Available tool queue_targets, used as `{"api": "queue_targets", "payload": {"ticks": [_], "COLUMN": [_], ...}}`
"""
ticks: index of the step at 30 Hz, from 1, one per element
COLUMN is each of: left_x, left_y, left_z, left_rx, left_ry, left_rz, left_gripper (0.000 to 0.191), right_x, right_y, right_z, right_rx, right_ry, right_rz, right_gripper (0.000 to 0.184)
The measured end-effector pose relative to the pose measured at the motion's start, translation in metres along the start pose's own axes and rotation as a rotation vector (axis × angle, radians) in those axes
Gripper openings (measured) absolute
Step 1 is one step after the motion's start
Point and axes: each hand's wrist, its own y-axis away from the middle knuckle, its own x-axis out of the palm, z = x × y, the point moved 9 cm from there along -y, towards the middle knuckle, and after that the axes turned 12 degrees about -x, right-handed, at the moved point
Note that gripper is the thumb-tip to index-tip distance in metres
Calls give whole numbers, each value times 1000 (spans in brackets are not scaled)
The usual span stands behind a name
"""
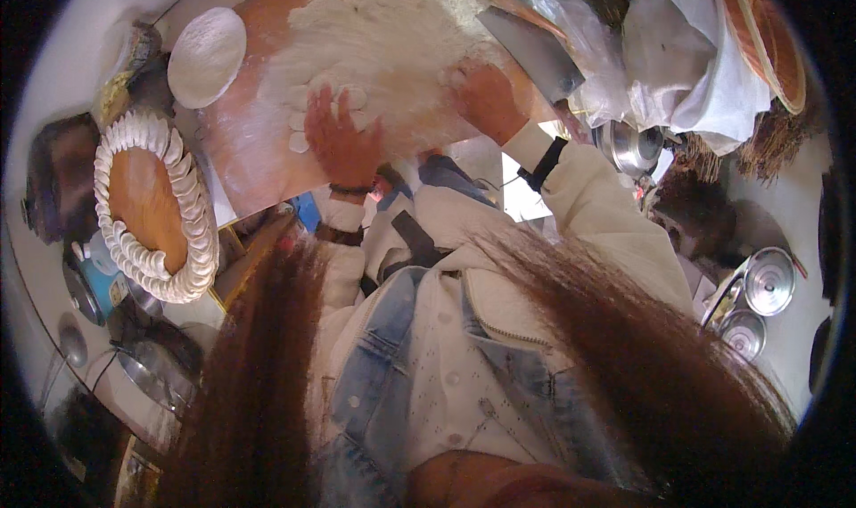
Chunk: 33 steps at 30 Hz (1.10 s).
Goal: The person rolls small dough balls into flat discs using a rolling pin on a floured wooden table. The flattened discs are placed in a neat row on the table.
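Flour (374, 40) covers much of a wooden board (267, 173) in front of me. My left hand (344, 133) lies over the board, fingers spread, beside several small flattened dough pieces (299, 142). Farther right, my right hand (488, 100) rests at the flour's edge with its fingers bent down; what lies beneath them is hidden. A broad metal blade (535, 50) lies at the board's right side. On the left, a ring of overlapping dough rounds (180, 167) lines an oval wooden surface (150, 200).
A white floury disc (207, 58) is at the board's left corner. Plastic bags (669, 60) and a metal pot (628, 147) are at the right, with round metal lids (769, 280) lower down. A metal pan (157, 374) is at lower left.
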Motion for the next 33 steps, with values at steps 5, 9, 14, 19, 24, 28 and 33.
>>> {"api": "queue_targets", "payload": {"ticks": [5,9,14,19,24,28,33], "left_x": [-25,-24,-25,-29,-27,-21,-20], "left_y": [24,35,39,37,36,37,36], "left_z": [15,12,5,3,6,3,-4], "left_rx": [13,53,30,27,13,-19,-62], "left_ry": [68,126,149,150,151,138,234], "left_rz": [-73,-34,10,-3,-7,27,29], "left_gripper": [61,56,48,45,45,44,43], "right_x": [-34,-22,-31,2,-24,8,11], "right_y": [-2,-8,-10,-16,-52,-74,-75], "right_z": [3,7,1,-4,36,46,45], "right_rx": [-35,-162,-136,-17,-314,-354,-302], "right_ry": [-16,-50,-43,-202,-229,-66,-151], "right_rz": [-154,15,-185,228,-155,-27,-133], "right_gripper": [31,34,29,43,67,80,76]}}
